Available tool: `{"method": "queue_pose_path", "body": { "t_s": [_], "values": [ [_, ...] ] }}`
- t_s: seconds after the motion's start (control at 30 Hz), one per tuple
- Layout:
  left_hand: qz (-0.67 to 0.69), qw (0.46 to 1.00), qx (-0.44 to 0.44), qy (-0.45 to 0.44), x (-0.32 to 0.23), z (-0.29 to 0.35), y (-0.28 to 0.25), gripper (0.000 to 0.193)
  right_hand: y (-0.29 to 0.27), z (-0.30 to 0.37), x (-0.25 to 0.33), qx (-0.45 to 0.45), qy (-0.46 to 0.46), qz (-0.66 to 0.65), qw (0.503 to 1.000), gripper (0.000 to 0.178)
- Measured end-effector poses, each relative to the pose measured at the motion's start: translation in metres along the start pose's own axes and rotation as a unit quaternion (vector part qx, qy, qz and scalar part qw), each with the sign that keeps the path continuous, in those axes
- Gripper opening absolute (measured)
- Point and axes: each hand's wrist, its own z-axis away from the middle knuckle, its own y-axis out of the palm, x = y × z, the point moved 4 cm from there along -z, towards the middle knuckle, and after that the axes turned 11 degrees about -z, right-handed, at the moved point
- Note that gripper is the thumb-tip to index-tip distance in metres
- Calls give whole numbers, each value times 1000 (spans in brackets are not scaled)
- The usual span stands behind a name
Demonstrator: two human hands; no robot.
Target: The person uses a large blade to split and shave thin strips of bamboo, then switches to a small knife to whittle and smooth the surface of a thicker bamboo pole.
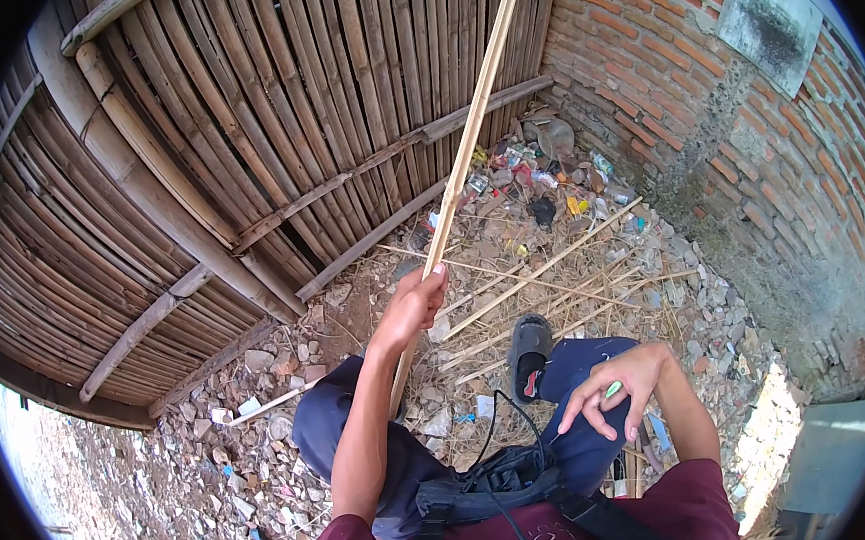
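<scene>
My left hand is closed round a long pale bamboo strip. The strip slants up past the top edge of the view, and its lower end passes between my legs. Over my right knee hangs my right hand, its fingers loosely curled. A small bright green thing shows among those fingers; its kind cannot be made out, as the hand covers most of it. Several more split bamboo strips lie on the ground beyond my feet.
A bamboo-slat wall rises ahead and to the left, meeting a brick wall on the right. Litter is heaped in their corner. Stones cover the ground. A dark sandal is on my right foot.
</scene>
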Motion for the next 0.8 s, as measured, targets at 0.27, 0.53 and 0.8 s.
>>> {"method": "queue_pose_path", "body": {
  "t_s": [0.27, 0.53, 0.8],
  "values": [
    [-8, 1000, -8, -7, -5, 2, 3, 38, -16, -9, -32, -149, 83, 101, 980, 40],
    [-16, 1000, -12, -4, -6, 1, 2, 39, -51, 29, -68, -345, 289, 378, 809, 49],
    [-24, 1000, -10, 2, -6, 2, 3, 39, -59, 15, -89, -320, 395, 401, 762, 26]
  ]
}}
